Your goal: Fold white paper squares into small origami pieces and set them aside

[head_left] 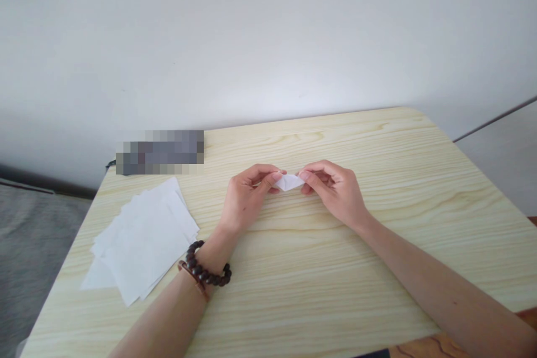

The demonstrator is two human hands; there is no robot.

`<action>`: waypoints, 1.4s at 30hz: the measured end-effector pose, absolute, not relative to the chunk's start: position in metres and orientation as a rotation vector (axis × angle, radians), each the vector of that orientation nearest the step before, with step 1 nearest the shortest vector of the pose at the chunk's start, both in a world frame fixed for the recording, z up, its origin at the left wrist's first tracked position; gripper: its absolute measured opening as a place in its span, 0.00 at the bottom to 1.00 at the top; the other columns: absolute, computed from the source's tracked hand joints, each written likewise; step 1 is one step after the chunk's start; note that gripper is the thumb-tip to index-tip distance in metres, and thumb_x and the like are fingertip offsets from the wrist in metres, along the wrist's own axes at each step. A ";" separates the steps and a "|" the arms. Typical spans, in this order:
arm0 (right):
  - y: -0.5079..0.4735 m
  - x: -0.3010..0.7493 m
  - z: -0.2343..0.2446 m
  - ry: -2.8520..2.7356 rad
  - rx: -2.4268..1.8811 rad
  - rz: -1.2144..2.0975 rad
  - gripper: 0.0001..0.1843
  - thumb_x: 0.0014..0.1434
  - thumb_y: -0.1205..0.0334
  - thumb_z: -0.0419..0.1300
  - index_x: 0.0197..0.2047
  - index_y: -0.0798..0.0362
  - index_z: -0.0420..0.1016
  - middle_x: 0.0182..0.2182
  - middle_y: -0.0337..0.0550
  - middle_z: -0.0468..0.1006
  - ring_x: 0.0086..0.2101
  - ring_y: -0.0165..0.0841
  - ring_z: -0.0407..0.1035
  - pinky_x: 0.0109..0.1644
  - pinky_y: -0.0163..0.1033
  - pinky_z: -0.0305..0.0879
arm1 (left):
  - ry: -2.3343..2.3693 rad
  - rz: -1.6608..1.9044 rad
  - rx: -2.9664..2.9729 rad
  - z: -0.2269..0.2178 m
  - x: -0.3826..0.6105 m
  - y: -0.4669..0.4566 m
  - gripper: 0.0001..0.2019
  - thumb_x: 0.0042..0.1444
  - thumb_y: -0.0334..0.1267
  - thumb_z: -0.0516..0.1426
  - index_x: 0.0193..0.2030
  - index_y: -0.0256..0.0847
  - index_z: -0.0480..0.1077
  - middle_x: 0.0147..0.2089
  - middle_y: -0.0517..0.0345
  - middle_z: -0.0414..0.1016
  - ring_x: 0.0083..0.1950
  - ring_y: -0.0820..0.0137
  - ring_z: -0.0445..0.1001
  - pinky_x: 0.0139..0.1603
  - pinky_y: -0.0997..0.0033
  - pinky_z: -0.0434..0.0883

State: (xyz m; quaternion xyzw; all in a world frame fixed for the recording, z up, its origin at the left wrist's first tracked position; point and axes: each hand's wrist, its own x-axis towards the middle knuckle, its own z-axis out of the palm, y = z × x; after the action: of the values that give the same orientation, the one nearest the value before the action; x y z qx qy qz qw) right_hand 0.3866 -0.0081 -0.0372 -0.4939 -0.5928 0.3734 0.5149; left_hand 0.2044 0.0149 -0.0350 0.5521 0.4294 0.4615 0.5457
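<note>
Between my two hands is a small piece of folded white paper [288, 182], with creases and a point facing down toward me. My left hand [252, 193] pinches its left end between thumb and fingers. At the right end, the thumb and fingers of my right hand [331, 187] are closed on the same paper. The fingertips cover both ends of it. A dark bead bracelet and a copper-coloured band circle my left wrist.
A loose stack of white paper sheets [145, 238] lies on the left of the light wood table [293, 291]. Behind it, by the wall [268, 39], is a blurred-out dark object [163, 152]. The table's left edge drops to a grey floor [46, 240].
</note>
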 end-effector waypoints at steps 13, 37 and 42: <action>-0.011 0.387 -0.038 -1.371 -1.155 0.758 0.05 0.58 0.60 0.63 0.36 0.51 0.79 0.33 0.40 0.83 0.26 0.29 0.77 0.30 0.32 0.76 | 0.955 1.257 1.073 -0.028 0.204 0.017 0.09 0.53 0.41 0.64 0.35 0.36 0.74 0.39 0.53 0.82 0.40 0.68 0.80 0.36 0.74 0.79; -0.011 0.385 -0.039 -1.634 -1.169 0.749 0.08 0.59 0.55 0.62 0.41 0.49 0.72 0.35 0.41 0.83 0.35 0.35 0.79 0.38 0.35 0.76 | 0.859 1.113 1.166 -0.027 0.196 0.017 0.13 0.56 0.43 0.61 0.39 0.39 0.63 0.47 0.48 0.79 0.43 0.68 0.79 0.50 0.63 0.74; -0.009 0.386 -0.042 -1.684 -1.135 0.708 0.09 0.56 0.55 0.65 0.37 0.49 0.73 0.32 0.39 0.82 0.32 0.34 0.79 0.36 0.34 0.76 | 0.789 1.044 1.275 -0.025 0.192 0.016 0.15 0.55 0.38 0.63 0.45 0.42 0.63 0.50 0.49 0.77 0.45 0.69 0.78 0.49 0.66 0.74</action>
State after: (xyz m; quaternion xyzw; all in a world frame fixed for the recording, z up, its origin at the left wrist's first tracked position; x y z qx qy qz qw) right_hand 0.3863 -0.0090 -0.0421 -0.4645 -0.6887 0.2896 0.4755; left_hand 0.1918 0.0157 -0.0253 0.5524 0.3417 0.4525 0.6110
